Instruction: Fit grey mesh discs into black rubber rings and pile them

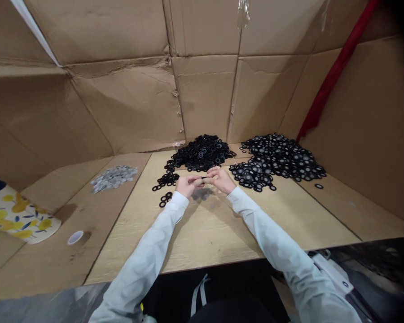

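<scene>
My left hand point(187, 185) and my right hand point(221, 179) meet over the middle of the table, fingers pinched on a small black ring point(204, 180) between them. Behind them rises a pile of black rings point(204, 152), with a smaller group of rings point(167, 180) left of my left hand. To the right lie many black rings with pale centres point(256, 172). Some translucent discs point(202, 194) rest on the table under my hands. A heap of pale grey discs point(114, 177) sits farther left.
Cardboard walls point(205, 98) enclose the back and sides of the wooden table point(215, 242). A floral-patterned container point(23, 215) and a small white lid-like object point(76, 237) are at the left. A red strip point(333, 76) hangs at the right.
</scene>
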{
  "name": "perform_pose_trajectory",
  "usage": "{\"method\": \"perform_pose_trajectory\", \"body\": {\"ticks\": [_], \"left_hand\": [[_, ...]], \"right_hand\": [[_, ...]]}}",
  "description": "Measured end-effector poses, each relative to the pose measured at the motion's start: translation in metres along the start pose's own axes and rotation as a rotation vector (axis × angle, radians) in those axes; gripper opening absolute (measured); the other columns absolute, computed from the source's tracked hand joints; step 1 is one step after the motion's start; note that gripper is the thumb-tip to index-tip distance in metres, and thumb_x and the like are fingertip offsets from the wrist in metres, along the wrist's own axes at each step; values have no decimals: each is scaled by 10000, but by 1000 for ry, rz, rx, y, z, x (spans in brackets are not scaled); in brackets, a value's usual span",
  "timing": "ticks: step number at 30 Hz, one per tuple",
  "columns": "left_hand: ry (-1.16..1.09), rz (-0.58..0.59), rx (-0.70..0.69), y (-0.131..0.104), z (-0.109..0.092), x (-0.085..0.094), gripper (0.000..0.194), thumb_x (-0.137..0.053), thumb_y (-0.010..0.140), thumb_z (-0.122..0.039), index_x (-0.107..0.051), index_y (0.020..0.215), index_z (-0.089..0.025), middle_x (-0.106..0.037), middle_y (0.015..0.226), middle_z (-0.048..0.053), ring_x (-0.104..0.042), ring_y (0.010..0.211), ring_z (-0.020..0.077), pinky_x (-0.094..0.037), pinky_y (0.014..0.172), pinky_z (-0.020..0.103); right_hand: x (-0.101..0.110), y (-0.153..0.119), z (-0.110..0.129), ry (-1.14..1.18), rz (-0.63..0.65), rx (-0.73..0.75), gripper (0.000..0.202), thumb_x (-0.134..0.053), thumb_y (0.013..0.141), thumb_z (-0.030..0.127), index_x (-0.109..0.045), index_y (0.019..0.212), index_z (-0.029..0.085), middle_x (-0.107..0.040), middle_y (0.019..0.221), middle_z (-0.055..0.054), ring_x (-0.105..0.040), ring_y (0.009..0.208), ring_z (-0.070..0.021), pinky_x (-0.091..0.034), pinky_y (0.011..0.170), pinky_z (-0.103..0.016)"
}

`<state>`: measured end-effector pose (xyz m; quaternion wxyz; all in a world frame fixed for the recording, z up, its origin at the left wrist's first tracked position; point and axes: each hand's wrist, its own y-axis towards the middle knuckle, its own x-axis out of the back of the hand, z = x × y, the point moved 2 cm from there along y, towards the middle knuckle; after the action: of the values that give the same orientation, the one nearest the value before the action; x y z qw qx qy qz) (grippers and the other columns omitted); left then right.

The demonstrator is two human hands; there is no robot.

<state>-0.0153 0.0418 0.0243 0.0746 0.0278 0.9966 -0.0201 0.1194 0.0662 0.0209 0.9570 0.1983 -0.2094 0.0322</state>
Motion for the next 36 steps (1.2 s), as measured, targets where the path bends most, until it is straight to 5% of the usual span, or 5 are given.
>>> {"method": "perform_pose_trajectory", "body": {"ticks": [8,15,19,26,36], "left_hand": [[-87,82,41,-3,2,-7,315,-743,366,-177,-646,654,-91,-651,626,49,-605,589,172,-491,703,342],[-37,116,40,-7,4,-7,339,-735,382,-170,-623,686,-66,-640,583,70,-599,523,172,-498,632,339],[104,92,-92,-8,7,-8,299,-702,433,-169,-629,709,-80,-643,608,57,-594,545,155,-492,620,313],[179,17,-156,-14,5,-7,243,-671,463,-172,-629,687,-88,-620,552,40,-562,484,131,-478,560,289],[122,75,-147,-18,-6,-2,239,-695,433,-209,-650,640,-98,-640,616,62,-548,457,130,-466,513,285]], "right_hand": [[4,-6,-3,244,227,-45,128,-546,572,209,-529,461,148,-491,601,13,-437,659,-116,-325,673,-266],[-4,-13,-11,551,169,-185,137,-602,500,256,-559,463,132,-453,559,25,-385,549,-76,-281,542,-229],[-12,-18,-10,653,138,-241,173,-619,479,289,-547,453,135,-430,561,21,-390,546,-81,-285,527,-232],[-7,-20,-3,374,-54,-78,151,-608,513,292,-554,497,151,-447,699,-18,-423,730,-139,-336,636,-263],[6,-23,8,22,20,190,39,-579,589,194,-554,561,181,-463,742,-15,-428,774,-150,-319,770,-322]]}}
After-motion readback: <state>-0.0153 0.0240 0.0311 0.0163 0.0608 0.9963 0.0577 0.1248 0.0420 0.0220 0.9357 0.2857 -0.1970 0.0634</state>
